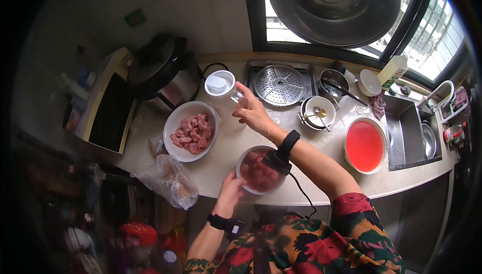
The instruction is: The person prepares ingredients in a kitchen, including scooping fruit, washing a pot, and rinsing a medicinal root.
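Right hand is closed around the base of a clear jar with a white lid, held up over the counter between the white bowl of raw meat and the steamer rack. Left hand grips the rim of a smaller bowl of meat at the counter's near edge, a red-filled basin off to the right beside the sink

Jar base hidden inside right hand. Wrist band with dangling box covers part of bowl; reddish contents dim, kind unclear. Left hand fingertips behind bowl wall. Steel pan cut by top edge. Plastic bag contents indistinct. Bottle label too small to read.
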Demonstrator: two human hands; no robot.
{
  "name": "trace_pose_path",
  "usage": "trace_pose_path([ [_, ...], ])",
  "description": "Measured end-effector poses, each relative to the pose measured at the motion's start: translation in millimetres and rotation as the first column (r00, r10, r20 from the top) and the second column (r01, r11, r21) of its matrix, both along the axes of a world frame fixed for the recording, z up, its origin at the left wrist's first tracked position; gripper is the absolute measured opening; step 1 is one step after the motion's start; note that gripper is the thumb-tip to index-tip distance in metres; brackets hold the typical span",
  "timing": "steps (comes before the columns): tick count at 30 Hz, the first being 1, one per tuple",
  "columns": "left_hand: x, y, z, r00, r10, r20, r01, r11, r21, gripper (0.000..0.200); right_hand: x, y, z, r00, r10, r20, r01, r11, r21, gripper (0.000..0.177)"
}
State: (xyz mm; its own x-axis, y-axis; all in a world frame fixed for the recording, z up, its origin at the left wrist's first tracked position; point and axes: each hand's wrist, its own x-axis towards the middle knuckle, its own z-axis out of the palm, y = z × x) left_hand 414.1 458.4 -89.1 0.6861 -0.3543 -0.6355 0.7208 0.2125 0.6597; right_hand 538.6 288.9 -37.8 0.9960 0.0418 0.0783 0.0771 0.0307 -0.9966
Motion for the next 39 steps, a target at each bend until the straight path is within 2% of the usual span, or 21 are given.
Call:
trace_pose_path([
  [5, 5.9, 7.4, -6.3, 1.000, 0.016, -0.001, -0.016, 1.000, 0.024, 0.047, 1.0, 0.5, 4.8, 0.997, 0.051, -0.049, -0.050, 0.999, 0.021, 0.072],
  [8, 13.3, 14.5, -11.7, 1.000, 0.022, -0.004, -0.022, 0.999, 0.036, 0.046, -7.2, -5.8, -2.7, 0.998, -0.024, 0.052, 0.034, 0.978, -0.205, 0.073],
  [9, 16.0, 17.8, -14.9, 1.000, 0.026, -0.004, -0.026, 0.999, 0.047, 0.046, -16.4, -8.8, -7.9, 0.998, -0.024, 0.053, 0.034, 0.978, -0.204, 0.073],
  [11, 20.6, 22.9, -17.1, 1.000, 0.031, -0.004, -0.031, 0.998, 0.056, 0.046, -42.3, -15.6, -18.6, 0.973, -0.211, 0.092, 0.230, 0.906, -0.356, 0.066],
  [13, 26.5, 25.8, -16.3, 0.999, 0.041, 0.002, -0.041, 0.998, 0.055, 0.047, -59.9, -27.1, -60.4, 0.978, -0.110, -0.177, 0.031, 0.916, -0.399, 0.060],
  [15, 33.2, 29.1, -21.1, 0.999, 0.045, 0.003, -0.045, 0.998, 0.044, 0.049, -76.5, -36.6, -92.1, 0.936, 0.185, -0.298, -0.273, 0.917, -0.289, 0.058],
  [16, 36.6, 30.7, -24.6, 0.999, 0.050, -0.005, -0.050, 0.997, 0.055, 0.049, -87.5, -32.3, -85.8, 0.936, 0.186, -0.298, -0.274, 0.917, -0.289, 0.058],
  [18, 42.3, 34.0, -25.4, 0.999, 0.045, -0.014, -0.043, 0.996, 0.077, 0.050, -109.2, -22.6, -54.7, 0.795, 0.052, -0.604, -0.032, 0.999, 0.044, 0.054],
  [19, 45.1, 35.5, -24.4, 0.999, 0.042, -0.014, -0.041, 0.996, 0.082, 0.050, -112.0, -22.3, -47.9, 0.795, 0.053, -0.605, -0.029, 0.998, 0.049, 0.054],
  [21, 51.2, 38.8, -21.7, 0.999, 0.035, -0.008, -0.034, 0.996, 0.084, 0.049, -114.5, -22.1, -40.2, 0.739, 0.136, -0.659, 0.020, 0.974, 0.224, 0.051],
  [30, 72.1, 51.8, -18.7, 1.000, -0.002, 0.029, -0.001, 0.997, 0.080, 0.042, -102.1, -10.3, -65.7, 0.775, 0.148, -0.614, 0.060, 0.951, 0.304, 0.041],
  [32, 72.9, 53.5, -23.8, 0.997, 0.053, 0.063, -0.056, 0.998, 0.039, 0.038, -99.8, -7.6, -68.5, 0.785, 0.143, -0.603, 0.062, 0.950, 0.306, 0.040],
  [39, 67.0, 53.1, -33.5, 0.976, 0.163, 0.142, -0.174, 0.982, 0.074, 0.039, -96.6, 1.2, -72.4, 0.801, 0.097, -0.590, 0.139, 0.929, 0.342, 0.038],
])
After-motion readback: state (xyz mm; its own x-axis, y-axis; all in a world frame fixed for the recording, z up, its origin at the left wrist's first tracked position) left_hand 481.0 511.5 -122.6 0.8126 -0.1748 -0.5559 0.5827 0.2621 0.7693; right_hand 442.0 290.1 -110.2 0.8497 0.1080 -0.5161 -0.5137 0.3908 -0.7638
